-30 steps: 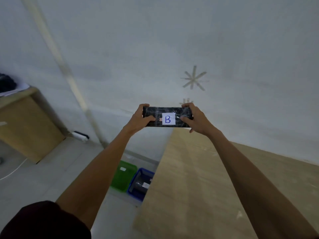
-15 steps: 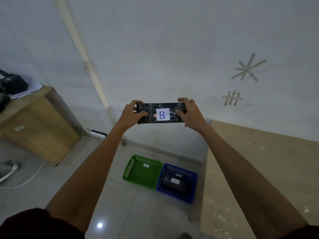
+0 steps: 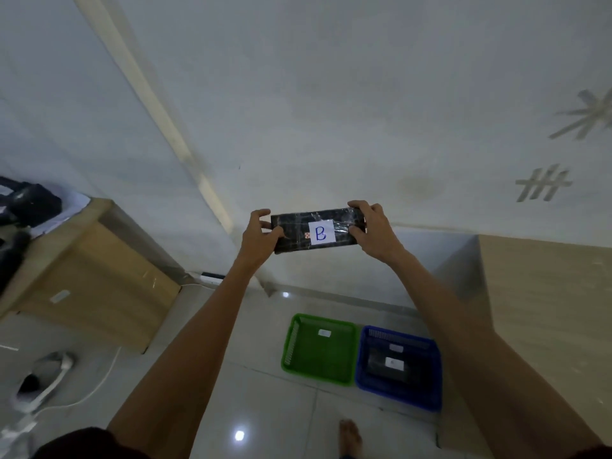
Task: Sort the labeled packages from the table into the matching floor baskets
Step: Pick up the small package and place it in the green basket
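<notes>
Both arms were stretched forward. The left hand (image 3: 260, 241) and right hand (image 3: 376, 231) each clamped one short end of a black wrapped package (image 3: 316, 230), fingers curled tight around it. It hung in the air, level, its white label marked "B" (image 3: 320, 234) facing the camera, above the floor and short of the baskets. Below, a green basket (image 3: 319, 349) and a blue basket (image 3: 399, 367) sat touching side by side just beside the table's (image 3: 546, 309) left edge. A labeled dark package (image 3: 389, 366) lay inside the blue one.
</notes>
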